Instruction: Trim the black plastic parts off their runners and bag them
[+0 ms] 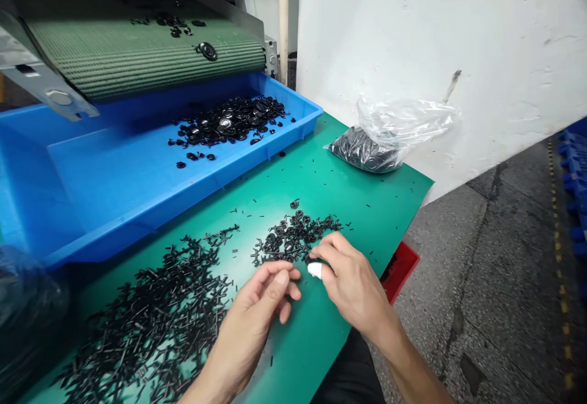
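Note:
On the green tabletop (302,324), my left hand (254,312) is loosely curled, its thumb over the bent index finger. Anything inside its palm is hidden. My right hand (351,279) is at the near edge of a small heap of round black plastic parts (288,236). Its thumb, covered by a white finger cot (315,269), and its index finger close together beside the heap. Whatever is between these fingertips is too small to make out. Left of my hands spreads a larger pile of thin, branched black plastic pieces (169,306).
A blue tray (110,172) holding round black parts stands under a green conveyor belt (151,49). A clear plastic bag (371,147) of black parts lies at the back right. A red bin (403,269) shows below the table's right edge. A white panel (413,37) rises behind.

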Demonstrator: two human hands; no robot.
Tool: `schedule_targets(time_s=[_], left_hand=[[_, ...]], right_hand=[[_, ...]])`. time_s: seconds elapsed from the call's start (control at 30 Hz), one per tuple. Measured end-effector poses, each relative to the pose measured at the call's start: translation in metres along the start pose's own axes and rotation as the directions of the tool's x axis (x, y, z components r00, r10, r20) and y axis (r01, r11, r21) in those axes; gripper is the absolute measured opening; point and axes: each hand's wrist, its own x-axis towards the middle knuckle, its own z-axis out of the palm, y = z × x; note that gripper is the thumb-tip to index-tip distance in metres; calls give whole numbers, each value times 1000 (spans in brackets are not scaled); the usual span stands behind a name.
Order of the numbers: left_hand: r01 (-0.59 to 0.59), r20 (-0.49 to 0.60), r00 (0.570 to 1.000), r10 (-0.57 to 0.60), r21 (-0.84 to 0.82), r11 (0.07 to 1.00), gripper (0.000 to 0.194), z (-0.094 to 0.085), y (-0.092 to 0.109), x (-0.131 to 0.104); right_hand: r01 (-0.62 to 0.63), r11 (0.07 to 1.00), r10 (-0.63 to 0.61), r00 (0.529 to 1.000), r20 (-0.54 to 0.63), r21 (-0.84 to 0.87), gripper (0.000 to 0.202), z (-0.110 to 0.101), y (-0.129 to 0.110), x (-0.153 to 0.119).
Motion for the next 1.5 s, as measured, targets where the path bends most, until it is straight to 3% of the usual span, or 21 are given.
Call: schedule_targets(time_s=[0.13, 0.3, 0.37, 0.47, 0.63, 1.03, 1.27, 1.37, 1.5], left_hand=[[-41, 45, 998, 39, 49, 998, 25, 0, -1, 0], [-45, -18, 999, 43, -148, 988, 22, -3, -4, 2], [-61, -57, 997, 51, -196, 979, 20, -4, -5, 2], [-79, -82, 995, 62, -221, 972, 17, -3, -7, 2], [-92, -110, 992, 68, -234, 968, 15, -1, -6, 0], [-90, -161, 985, 55, -214, 973, 24, 1, -9, -2], [-182, -190, 965, 181, 13, 983, 19, -3, -15, -3], [-202, -190, 955, 225, 133, 970, 17, -6, -14, -3], [-193, -138, 963, 233, 251, 948, 16, -10, -9, -4]], right_hand=[[58, 989, -70, 994, 84, 136, 26, -5, -19, -11], [81, 968, -107, 989, 100, 240, 47, -6, -24, -19], [74, 979, -82, 996, 34, 189, 49, -2, -21, -24], [28, 1000, -27, 998, -61, 11, 35, 8, -19, -31], [57, 974, -66, 997, -37, -217, 24, 21, -27, -35], [100, 941, -145, 983, -116, -324, 27, 31, -30, -32], [74, 938, -118, 987, -112, -339, 30, 33, -35, -34], [38, 958, -55, 997, -50, -284, 26, 30, -35, -31], [-65, 998, 60, 975, 213, 15, 24, 18, -23, -17]])
